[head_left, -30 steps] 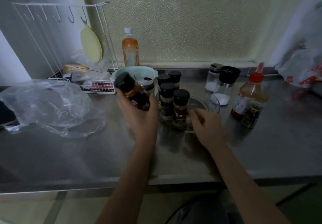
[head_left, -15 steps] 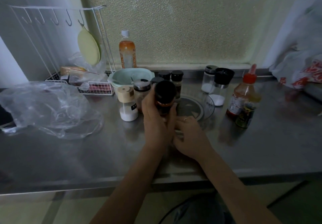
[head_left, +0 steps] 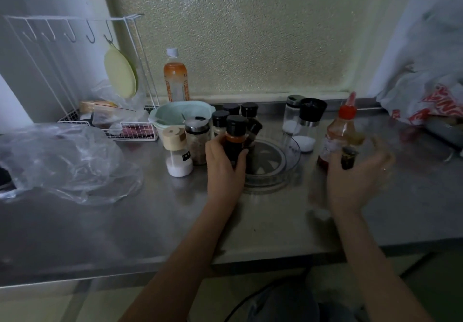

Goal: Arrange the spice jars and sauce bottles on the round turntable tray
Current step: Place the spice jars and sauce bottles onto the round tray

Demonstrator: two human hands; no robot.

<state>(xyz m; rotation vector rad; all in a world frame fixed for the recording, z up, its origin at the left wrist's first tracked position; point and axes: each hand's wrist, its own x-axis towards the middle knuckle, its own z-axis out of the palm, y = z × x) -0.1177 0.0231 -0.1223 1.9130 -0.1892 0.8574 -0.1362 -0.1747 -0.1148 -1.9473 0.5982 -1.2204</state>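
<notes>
The clear round turntable tray (head_left: 288,168) sits mid-counter. My left hand (head_left: 223,163) is wrapped around a dark spice jar with a black cap (head_left: 234,136) at the tray's left rim. Three more black-capped jars (head_left: 248,111) stand just behind it on the tray's left side. My right hand (head_left: 355,178), blurred, is spread open in front of a sauce bottle with a red nozzle (head_left: 338,133) and a small dark bottle (head_left: 348,158), right of the tray. Two salt shakers (head_left: 308,126) stand behind the tray. A glass jar with a steel lid (head_left: 196,138) and a wood-topped shaker (head_left: 176,151) stand left of it.
A crumpled clear plastic bag (head_left: 62,161) lies on the steel counter at left. Behind it are a white wire rack (head_left: 105,126), a pale green bowl (head_left: 175,113) and an orange drink bottle (head_left: 175,78). A white and red bag (head_left: 431,98) sits at the far right.
My left hand carried the dark jar from the left over to the tray's left rim and lowered it. My right hand left the tray's front edge and swung right toward the sauce bottles.
</notes>
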